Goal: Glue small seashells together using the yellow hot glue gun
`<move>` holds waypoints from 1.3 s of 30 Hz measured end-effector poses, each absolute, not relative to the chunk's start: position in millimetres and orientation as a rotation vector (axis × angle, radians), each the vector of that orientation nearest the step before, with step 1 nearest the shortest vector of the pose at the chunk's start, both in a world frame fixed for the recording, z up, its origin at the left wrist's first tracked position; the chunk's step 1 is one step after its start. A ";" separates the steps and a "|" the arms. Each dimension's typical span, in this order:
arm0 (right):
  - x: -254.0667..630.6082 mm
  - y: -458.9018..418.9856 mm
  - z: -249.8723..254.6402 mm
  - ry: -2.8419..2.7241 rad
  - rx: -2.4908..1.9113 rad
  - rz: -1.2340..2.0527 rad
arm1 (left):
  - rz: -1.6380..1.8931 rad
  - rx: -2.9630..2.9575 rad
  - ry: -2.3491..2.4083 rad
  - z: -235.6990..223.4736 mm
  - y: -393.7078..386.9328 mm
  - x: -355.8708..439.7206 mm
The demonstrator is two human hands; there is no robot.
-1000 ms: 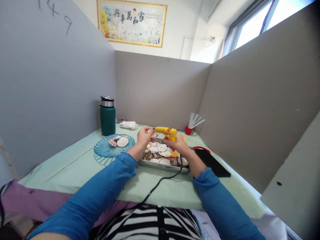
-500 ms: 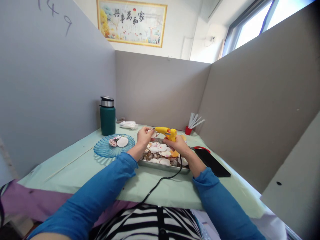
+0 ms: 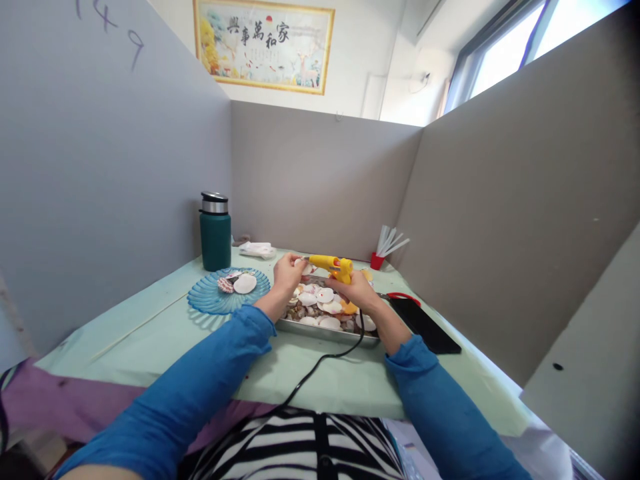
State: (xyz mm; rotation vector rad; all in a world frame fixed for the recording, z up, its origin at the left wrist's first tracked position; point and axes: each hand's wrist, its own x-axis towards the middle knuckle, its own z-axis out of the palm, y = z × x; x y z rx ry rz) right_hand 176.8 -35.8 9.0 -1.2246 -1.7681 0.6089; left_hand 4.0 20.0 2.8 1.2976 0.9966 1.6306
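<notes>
My right hand [image 3: 354, 288] is wrapped round the handle of a yellow hot glue gun [image 3: 327, 263], whose nozzle points left. In a pinch, my left hand [image 3: 287, 275] holds a pale seashell [image 3: 304, 268] close to that nozzle; the fingers partly cover the shell. Whether nozzle and shell touch, I cannot tell. Below both hands lies a metal tray [image 3: 325, 333] with several white and orange shells [image 3: 331, 307] and small stones in it. A black cord [image 3: 320, 363] runs from the glue gun over the table's front edge.
Left of the tray, a blue scalloped plate [image 3: 200, 300] bears several shells, with a green bottle [image 3: 215, 237] behind it. A white packet [image 3: 257, 250] lies at the back. To the right are a red cup [image 3: 377, 261] of glue sticks, red-handled scissors [image 3: 405, 297] and a black flat slab [image 3: 425, 327].
Both hands stay almost in place. The glue gun and the seashell have shifted very slightly, and the orange glow on the gun's body no longer shows.
</notes>
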 end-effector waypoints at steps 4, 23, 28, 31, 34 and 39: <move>178.2 -34.2 7.9 -1.766 -1.242 0.600 | 1.636 1.272 1.007 2.3 21.9 3.3; 179.5 -34.4 10.9 -1.772 -1.289 0.509 | 1.636 1.225 0.989 3.0 22.3 3.0; 178.0 -34.0 9.3 -1.787 -1.270 0.488 | 1.641 1.251 0.983 2.3 23.0 2.8; 177.3 -33.4 8.4 -1.784 -1.271 0.475 | 1.627 1.270 0.964 2.7 21.2 3.1; 176.6 -33.2 7.8 -1.785 -1.274 0.461 | 1.599 1.278 0.952 3.6 18.5 3.6; 176.3 -33.0 7.5 -1.789 -1.271 0.453 | 1.584 1.295 0.964 4.2 17.4 4.3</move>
